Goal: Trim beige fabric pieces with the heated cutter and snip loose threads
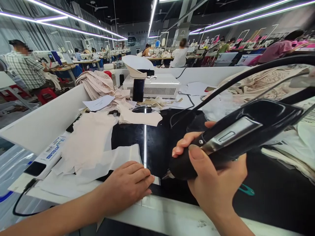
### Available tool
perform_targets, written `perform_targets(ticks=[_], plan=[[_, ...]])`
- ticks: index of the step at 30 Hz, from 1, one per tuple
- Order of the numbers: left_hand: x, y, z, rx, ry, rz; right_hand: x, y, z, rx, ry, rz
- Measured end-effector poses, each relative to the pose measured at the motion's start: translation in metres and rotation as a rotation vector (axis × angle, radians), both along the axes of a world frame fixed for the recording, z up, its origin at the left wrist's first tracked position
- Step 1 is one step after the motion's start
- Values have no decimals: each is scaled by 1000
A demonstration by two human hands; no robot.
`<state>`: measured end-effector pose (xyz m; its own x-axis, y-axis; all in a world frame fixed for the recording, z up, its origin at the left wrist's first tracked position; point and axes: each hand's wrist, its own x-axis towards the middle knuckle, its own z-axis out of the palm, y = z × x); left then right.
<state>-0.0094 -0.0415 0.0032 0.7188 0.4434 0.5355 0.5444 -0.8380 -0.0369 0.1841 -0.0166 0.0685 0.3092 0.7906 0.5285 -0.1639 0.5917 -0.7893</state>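
My right hand [216,180] is wrapped around a black corded handheld tool [236,134] with a silver lever along its side. The tool's narrow metal tip [168,175] points down and left, close to the black work surface [157,144] near its front edge. My left hand [128,183] lies palm down with its fingers out, resting on the end of a thin white fabric piece [123,157]. Its fingertips are just left of the tool tip. Further left lies a stack of pale pink cut fabric pieces [88,141]. What is under the left palm is hidden.
A white control box [157,85] stands at the back, with a phone [138,89] and a sun visor [137,65] by it. The tool's thick black cable [236,72] arches at right. A teal thread snipper-like item [246,189] lies right. A long white box [49,154] sits left.
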Motion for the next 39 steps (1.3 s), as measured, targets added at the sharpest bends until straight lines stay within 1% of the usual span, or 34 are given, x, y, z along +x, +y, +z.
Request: perform_targets(ticks=[7, 13, 25, 32, 39], plan=[[0, -1, 1, -33, 5, 5, -4, 1, 2, 16, 5, -10], [1, -3, -1, -29, 5, 14, -6, 0, 4, 11, 25, 1], [3, -3, -1, -15, -29, 1, -5, -1, 3, 14, 11, 19], [4, -4, -2, -29, -4, 2, -3, -2, 1, 20, -29, 13], [3, -3, -4, -49, 42, 11, 0, -7, 3, 3, 24, 31]])
